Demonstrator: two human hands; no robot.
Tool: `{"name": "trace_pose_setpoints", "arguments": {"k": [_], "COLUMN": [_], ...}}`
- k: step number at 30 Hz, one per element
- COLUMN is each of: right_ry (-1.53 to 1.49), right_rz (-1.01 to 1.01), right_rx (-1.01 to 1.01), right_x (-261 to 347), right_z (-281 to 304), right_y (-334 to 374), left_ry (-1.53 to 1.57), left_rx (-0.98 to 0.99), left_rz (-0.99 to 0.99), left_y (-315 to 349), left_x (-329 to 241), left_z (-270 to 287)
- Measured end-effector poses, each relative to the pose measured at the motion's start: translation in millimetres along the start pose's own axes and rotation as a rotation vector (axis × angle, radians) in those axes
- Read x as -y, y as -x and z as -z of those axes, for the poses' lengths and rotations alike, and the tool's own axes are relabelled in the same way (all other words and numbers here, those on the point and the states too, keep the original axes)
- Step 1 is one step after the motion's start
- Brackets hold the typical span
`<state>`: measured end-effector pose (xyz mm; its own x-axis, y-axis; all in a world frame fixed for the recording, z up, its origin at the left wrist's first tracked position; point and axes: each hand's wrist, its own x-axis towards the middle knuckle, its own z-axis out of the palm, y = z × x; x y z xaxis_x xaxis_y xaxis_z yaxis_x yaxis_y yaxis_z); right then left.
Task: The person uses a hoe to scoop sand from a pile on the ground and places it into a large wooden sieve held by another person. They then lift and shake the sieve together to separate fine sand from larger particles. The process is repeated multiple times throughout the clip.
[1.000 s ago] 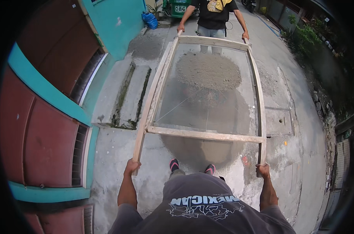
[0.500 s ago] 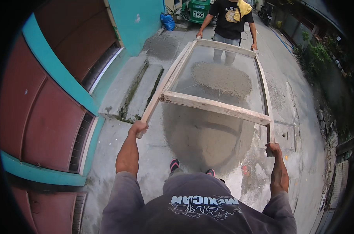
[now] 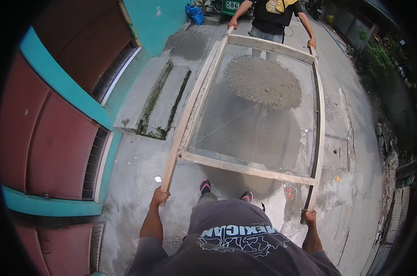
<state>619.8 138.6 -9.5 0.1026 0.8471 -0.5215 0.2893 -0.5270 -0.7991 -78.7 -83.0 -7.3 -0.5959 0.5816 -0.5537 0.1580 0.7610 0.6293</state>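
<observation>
A large wooden-framed mesh sieve (image 3: 245, 166) hangs level between me and another person. My left hand (image 3: 159, 197) grips the end of its left rail. My right hand (image 3: 308, 216) is closed on the end of its right rail. A heap of coarse grey sand (image 3: 262, 82) lies on the mesh toward the far end. The other person (image 3: 273, 14), in a dark shirt, holds the two far rail ends. A mound of sifted sand (image 3: 263, 147) lies on the ground under the mesh.
A teal wall with dark red shutters (image 3: 56, 133) runs along my left. A concrete gutter (image 3: 161, 103) lies beside the sieve. A blue bag (image 3: 195, 14) sits at the far wall. Plants (image 3: 378, 60) and rubble line the right edge of the concrete lane.
The sieve has swung from a raised tilt on my side back down toward me; my hands dropped lower and nearer my body, and the sand heap stays at the far end.
</observation>
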Motion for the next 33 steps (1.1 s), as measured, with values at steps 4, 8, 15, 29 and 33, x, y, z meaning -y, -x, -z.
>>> {"name": "trace_pose_setpoints", "arguments": {"k": [4,8,15,29,33], "right_ry": [0.086,0.156,0.311,0.079,0.214], "right_rz": [-0.116,-0.028,-0.015,-0.046,-0.119], "right_rx": [-0.092,-0.095,0.005,-0.162,-0.192], "right_x": [5.7,45.7,296.7,-6.4,-7.7], "right_z": [-1.2,-20.3,-32.0,-19.8,-13.5], "right_y": [15.1,-32.2,-112.4,13.0,-15.9], "left_ry": [0.028,-0.033,-0.093,0.141,0.065], "left_rx": [0.052,0.093,0.055,0.032,0.055], "left_rz": [0.090,0.037,-0.131,-0.028,0.003], "left_y": [6.5,-46.8,-99.5,5.6,-15.2], "left_x": [24.0,-1.9,-273.3,33.5,38.9], "left_z": [-14.0,-0.9,119.3,2.5,-9.5]}}
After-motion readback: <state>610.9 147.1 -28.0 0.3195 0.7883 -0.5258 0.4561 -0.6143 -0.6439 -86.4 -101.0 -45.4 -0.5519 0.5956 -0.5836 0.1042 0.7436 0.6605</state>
